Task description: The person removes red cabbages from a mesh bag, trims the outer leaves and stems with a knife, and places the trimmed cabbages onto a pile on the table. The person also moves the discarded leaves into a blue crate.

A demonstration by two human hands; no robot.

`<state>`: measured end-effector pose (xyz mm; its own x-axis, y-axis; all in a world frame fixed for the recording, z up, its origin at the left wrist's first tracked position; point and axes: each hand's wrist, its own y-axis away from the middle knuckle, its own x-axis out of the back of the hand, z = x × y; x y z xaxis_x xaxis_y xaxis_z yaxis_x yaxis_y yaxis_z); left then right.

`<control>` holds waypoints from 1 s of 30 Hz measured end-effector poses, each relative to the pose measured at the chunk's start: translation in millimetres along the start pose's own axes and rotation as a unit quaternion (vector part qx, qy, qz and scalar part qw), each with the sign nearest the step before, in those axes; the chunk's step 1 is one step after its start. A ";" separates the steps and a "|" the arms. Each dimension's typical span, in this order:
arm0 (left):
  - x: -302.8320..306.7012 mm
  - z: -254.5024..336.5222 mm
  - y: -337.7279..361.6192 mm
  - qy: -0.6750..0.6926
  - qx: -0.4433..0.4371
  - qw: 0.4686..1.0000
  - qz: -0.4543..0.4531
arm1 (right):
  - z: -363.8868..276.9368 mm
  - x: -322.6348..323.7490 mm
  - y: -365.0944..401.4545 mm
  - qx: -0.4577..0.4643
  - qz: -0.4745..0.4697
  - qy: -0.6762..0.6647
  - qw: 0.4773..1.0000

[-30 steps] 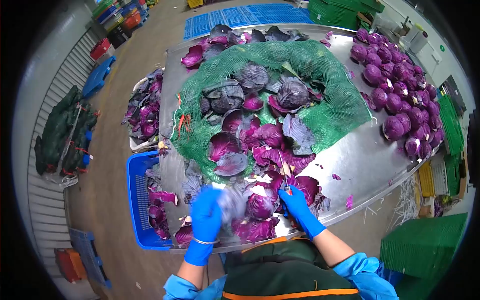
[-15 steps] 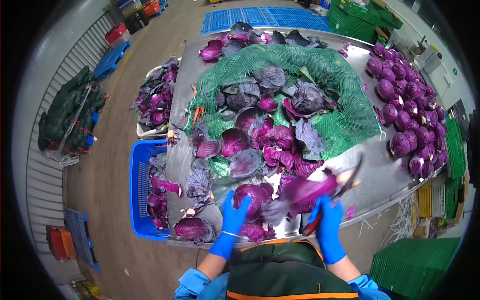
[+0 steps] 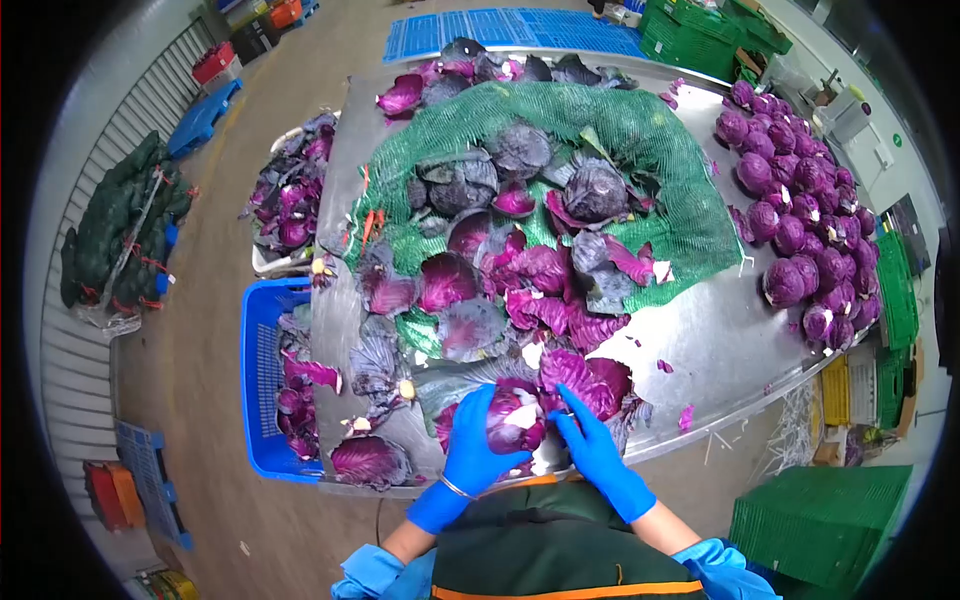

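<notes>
My left hand (image 3: pixel 476 440), in a blue glove, is closed round a purple cabbage (image 3: pixel 512 420) whose pale cut part faces up, at the table's front edge. On its right side, my right hand (image 3: pixel 596 446), also gloved in blue, has its fingers bent close to the cabbage. What that hand holds, if anything, cannot be made out. Loose purple leaves (image 3: pixel 545 300) lie in front of both hands. Farther back, several dark untrimmed cabbages (image 3: pixel 595 190) rest on a green net sack (image 3: pixel 440 130).
Many trimmed cabbages (image 3: pixel 790 220) are heaped along the right of the metal table (image 3: pixel 680 340). Leaves fill a blue basket (image 3: pixel 257 390) and a white bin (image 3: pixel 262 258) at the left. Green crates (image 3: pixel 820 525) stand at the lower right.
My right hand has moved left to the cabbage; the red-handled knife is no longer visible. A leaf piece now lies on the net's right part. The cabbage's pale cut part now faces up.
</notes>
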<state>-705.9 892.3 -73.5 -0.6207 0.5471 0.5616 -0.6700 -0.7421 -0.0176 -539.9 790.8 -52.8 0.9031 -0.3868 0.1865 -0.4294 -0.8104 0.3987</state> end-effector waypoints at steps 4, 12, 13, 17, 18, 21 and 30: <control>-18.0 0.3 2.3 -0.011 0.009 1.000 -0.004 | -8.8 26.2 11.5 0.132 -0.018 0.261 0.956; -27.4 1.5 4.3 -0.001 0.035 0.999 0.014 | 9.2 18.4 18.6 0.133 -0.049 0.331 0.933; -28.8 3.2 5.4 -0.012 0.035 0.999 0.022 | 8.0 21.6 16.2 0.119 -0.070 0.338 0.931; -30.0 15.0 15.8 -0.106 -0.046 0.993 0.017 | 24.8 55.6 -28.9 0.043 0.079 0.231 0.969; -31.8 13.5 18.5 -0.087 -0.049 0.995 0.026 | 16.7 60.1 -30.7 0.061 0.008 0.170 0.983; -23.5 5.3 9.2 -0.078 -0.049 0.996 0.018 | 3.0 21.5 -4.6 0.009 -0.041 0.107 0.993; 47.9 32.0 -3.9 0.399 0.031 0.916 0.004 | -26.5 53.0 -35.6 -0.126 0.066 -0.178 0.974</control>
<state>-720.0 909.0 -20.1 -0.7427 0.6317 -0.2224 -0.6546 -0.7548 0.0422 -476.6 810.8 -33.3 0.7620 -0.6453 -0.0539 -0.4873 -0.6263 0.6085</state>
